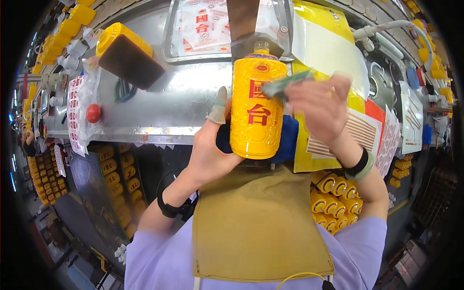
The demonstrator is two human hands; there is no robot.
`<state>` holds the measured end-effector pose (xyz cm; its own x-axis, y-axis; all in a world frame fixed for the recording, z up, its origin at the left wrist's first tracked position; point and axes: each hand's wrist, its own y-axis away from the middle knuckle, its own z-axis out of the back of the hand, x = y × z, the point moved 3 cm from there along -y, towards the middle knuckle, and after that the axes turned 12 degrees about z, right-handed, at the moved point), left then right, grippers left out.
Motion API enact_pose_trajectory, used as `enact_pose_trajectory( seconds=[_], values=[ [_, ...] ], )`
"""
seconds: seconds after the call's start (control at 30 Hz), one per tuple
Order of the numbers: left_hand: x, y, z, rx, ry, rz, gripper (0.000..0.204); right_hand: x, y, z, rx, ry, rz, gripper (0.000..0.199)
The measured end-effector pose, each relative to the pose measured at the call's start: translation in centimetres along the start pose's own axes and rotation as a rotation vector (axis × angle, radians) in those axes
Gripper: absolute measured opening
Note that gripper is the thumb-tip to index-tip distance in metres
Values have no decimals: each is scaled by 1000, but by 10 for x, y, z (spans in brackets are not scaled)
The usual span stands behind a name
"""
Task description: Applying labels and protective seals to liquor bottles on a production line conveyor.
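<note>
at far left, a red ball (93,113) sits on a metal tabletop (193,123), with a yellow container bearing a dark brown panel (131,62) tilted above and to its right. next, the person's left hand (212,154) grasps the left side of a yellow bottle (258,135) at the centre of the view, held in front of the body at the tabletop's near edge; one digit, in a pale knit cover (217,108), points up beside it, and other fingers are hidden behind. the bottle has a broad body with raised patterning, large red characters on its front and a short clear neck (261,47) pointing away from the person. it looks rigid, glossy and probably rather heavy, likely glass or ceramic, so it could slip on its smooth lower band and chip or crack if knocked; the neck seems the weakest part. the surest hold is probably around the body, with a palm under the base, fingers on the textured sides and clear of the lettering. to the right, the blurred right hand (321,104) pinches a thin green piece (287,84), apparently light and flexible, against or just before the bottle's front; contact is unclear. farther right lies a brown-striped sheet (363,134).
</note>
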<state>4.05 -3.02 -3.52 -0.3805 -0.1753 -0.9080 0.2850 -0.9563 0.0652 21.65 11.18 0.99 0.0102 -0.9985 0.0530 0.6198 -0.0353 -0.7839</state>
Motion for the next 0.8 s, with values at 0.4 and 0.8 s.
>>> enact_pose_trajectory(
  seconds=[0.4,0.8],
  values=[
    [30,6,1,16,-2,108,84,2,13,-13,58,44,32,23],
    [44,4,9,124,352,-120,97,17,-53,-34,92,145,329,13]
  ],
)
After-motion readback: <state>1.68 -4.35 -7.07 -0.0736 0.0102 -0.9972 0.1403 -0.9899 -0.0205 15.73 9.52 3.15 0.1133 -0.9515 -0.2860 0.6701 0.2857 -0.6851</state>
